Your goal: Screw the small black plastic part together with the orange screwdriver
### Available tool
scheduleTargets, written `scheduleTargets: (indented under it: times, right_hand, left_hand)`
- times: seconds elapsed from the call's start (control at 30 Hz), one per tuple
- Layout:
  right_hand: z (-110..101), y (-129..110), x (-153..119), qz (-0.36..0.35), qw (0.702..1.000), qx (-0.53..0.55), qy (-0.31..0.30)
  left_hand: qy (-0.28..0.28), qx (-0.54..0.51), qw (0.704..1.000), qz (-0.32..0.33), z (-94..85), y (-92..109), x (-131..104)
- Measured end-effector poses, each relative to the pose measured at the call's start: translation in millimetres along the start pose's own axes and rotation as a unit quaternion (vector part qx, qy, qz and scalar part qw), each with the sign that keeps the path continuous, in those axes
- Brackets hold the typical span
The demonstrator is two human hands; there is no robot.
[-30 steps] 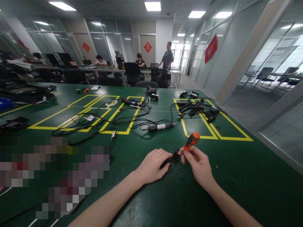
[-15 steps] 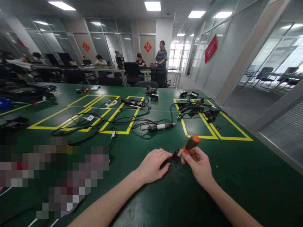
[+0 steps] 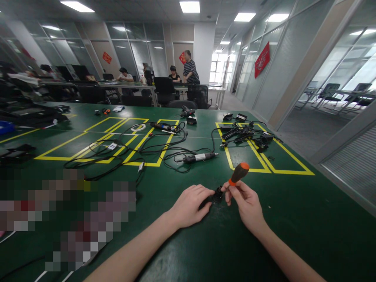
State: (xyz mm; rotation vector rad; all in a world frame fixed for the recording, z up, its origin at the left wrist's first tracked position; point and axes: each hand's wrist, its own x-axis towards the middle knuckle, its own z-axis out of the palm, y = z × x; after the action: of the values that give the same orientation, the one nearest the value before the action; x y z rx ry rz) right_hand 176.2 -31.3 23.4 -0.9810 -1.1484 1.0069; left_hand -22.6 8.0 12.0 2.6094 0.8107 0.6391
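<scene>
My left hand is closed around a small black part, keeping it down on the green table. Its fingers cover much of the part. In my right hand is a screwdriver with an orange and black handle, pinched near the lower end of the handle and tilted up to the right. The fingertips of that hand are close beside the black part, and the screwdriver's tip is too small to make out there.
Beyond my hands lie a grey and black electric screwdriver with looping cables, a pile of black parts and a drill. Yellow tape marks the table. People sit and one person stands farther back.
The screwdriver's handle has shifted slightly up and to the right, and my right fingers have moved a little. My left hand stays put. The standing person has moved left and leans over.
</scene>
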Motion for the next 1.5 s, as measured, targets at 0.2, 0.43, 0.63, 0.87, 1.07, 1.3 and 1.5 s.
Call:
scheduleTargets:
  times: [0.2, 0.43, 0.63, 0.87, 1.07, 1.3, 1.5]
  right_hand:
    - [-1.4, 0.8, -1.8, -0.013, 1.000, 0.016, -0.020]
    - [-0.2, 1.8, 0.4, -0.001, 1.000, 0.000, -0.004]
    - [0.6, 0.7, -0.1, 0.003, 1.000, 0.005, -0.010]
    - [-0.5, -0.6, -1.3, -0.001, 1.000, -0.001, -0.002]
    - [-0.4, -0.5, -0.1, -0.006, 1.000, -0.021, -0.001]
    - [0.5, 1.2, -1.0, 0.003, 1.000, -0.010, -0.028]
    - [-2.5, 4.2, -2.4, -0.013, 0.999, -0.001, -0.047]
  left_hand:
    - [-0.001, 0.000, 1.000, -0.001, -0.1, 0.0, 0.0]
    - [0.003, -0.002, 1.000, 0.001, 0.6, -0.4, -0.3]
    - [0.000, 0.002, 1.000, 0.002, -0.1, 0.0, 0.1]
    - [0.010, 0.001, 1.000, 0.004, 0.4, -0.2, -0.2]
    - [0.005, 0.002, 1.000, 0.005, -0.2, -0.2, 0.1]
    - [0.007, 0.002, 1.000, 0.009, -0.7, 0.4, 0.3]
    - [0.008, -0.001, 1.000, 0.005, -0.2, 0.2, 0.0]
